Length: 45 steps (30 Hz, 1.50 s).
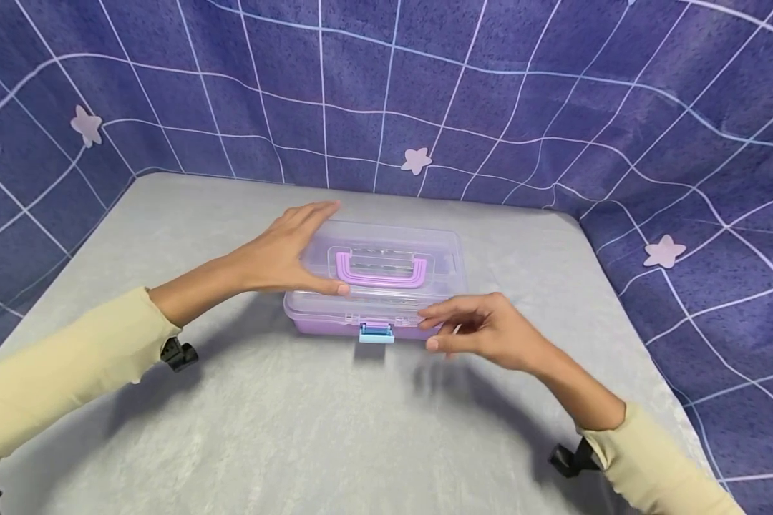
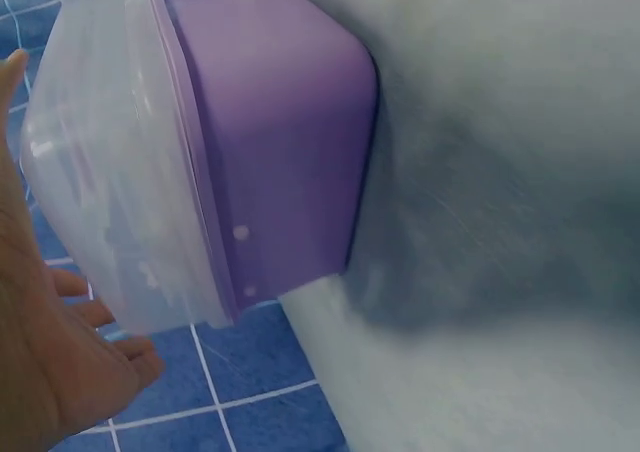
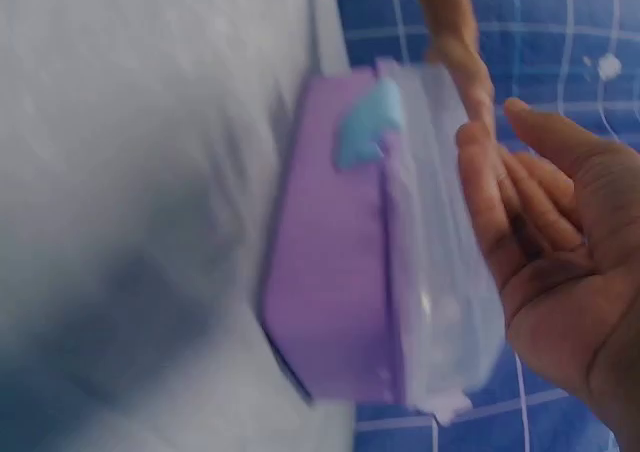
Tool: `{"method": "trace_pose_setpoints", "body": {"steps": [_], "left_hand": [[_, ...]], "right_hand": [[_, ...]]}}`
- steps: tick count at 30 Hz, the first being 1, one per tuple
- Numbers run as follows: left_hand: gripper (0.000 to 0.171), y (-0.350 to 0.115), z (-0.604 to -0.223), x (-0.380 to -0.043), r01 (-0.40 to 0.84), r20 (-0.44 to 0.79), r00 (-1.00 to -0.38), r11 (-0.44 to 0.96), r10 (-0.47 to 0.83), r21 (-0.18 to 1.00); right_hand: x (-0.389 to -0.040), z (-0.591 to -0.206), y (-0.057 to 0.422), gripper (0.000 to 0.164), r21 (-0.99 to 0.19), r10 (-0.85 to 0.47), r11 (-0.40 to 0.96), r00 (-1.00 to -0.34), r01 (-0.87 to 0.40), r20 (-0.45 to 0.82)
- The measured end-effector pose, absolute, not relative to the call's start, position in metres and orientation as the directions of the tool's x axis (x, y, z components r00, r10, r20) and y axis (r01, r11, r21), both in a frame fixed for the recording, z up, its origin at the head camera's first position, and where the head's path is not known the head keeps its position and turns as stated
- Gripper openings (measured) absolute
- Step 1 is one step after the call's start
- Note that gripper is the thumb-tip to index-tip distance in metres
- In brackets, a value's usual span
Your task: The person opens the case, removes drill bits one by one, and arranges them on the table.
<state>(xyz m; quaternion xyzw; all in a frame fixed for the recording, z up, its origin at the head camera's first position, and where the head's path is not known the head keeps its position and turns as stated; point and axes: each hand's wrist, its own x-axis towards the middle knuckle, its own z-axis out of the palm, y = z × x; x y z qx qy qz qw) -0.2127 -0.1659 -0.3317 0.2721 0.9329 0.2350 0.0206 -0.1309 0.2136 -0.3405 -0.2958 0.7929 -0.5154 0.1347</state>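
A storage box [image 1: 325,327] with a purple base and a clear lid [image 1: 386,236] stands on the grey surface. Its lid lies down over the base, and a purple carrying handle [image 1: 381,277] lies folded on top. At the middle of the front, a light blue latch [image 1: 376,334] juts outward. My left hand [image 1: 283,250] spreads over the lid's left end, thumb pointing toward the handle; firm contact cannot be made out. Beside the front right corner is my right hand [image 1: 483,329], fingers loosely bent and holding nothing. The right wrist view shows its fingers near the lid, blurred.
Grey cloth [image 1: 283,429] covers the flat surface under the box. Blue fabric walls [image 1: 361,86] with a white grid and pale star shapes rise at the back and on both sides. Small black devices [image 1: 179,354] are strapped at the sleeves.
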Motion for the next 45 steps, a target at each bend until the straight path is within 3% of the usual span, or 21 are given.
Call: {"method": "trace_pose_setpoints", "body": {"steps": [9,13,19,26,32,45], "left_hand": [[0.138,-0.192,-0.337,-0.216,0.413,0.029,-0.880,0.734,0.474,0.540],[0.142,-0.207,-0.344,-0.218,0.420,0.025,-0.866,0.700,0.499,0.577],[0.148,-0.226,-0.359,-0.225,0.459,0.054,-0.823,0.604,0.566,0.651],[0.163,-0.237,-0.370,-0.232,0.467,0.007,-0.792,0.599,0.610,0.650],[0.157,-0.236,-0.379,-0.236,0.486,0.028,-0.784,0.584,0.620,0.650],[0.143,-0.235,-0.374,-0.239,0.471,0.033,-0.778,0.547,0.627,0.692]], "right_hand": [[-0.179,-0.338,0.256,0.042,-0.927,-0.388,0.162,-0.886,-0.339,0.256],[-0.199,-0.348,0.275,0.050,-0.940,-0.335,0.157,-0.911,-0.304,0.239],[-0.219,-0.367,0.293,0.070,-0.930,-0.375,0.267,-0.916,-0.253,0.142],[-0.228,-0.384,0.290,0.084,-0.905,-0.497,0.283,-0.855,-0.318,0.145],[-0.230,-0.391,0.277,0.086,-0.915,-0.510,0.276,-0.851,-0.295,0.121],[-0.234,-0.386,0.271,0.072,-0.917,-0.473,0.309,-0.877,-0.252,0.081]]}}
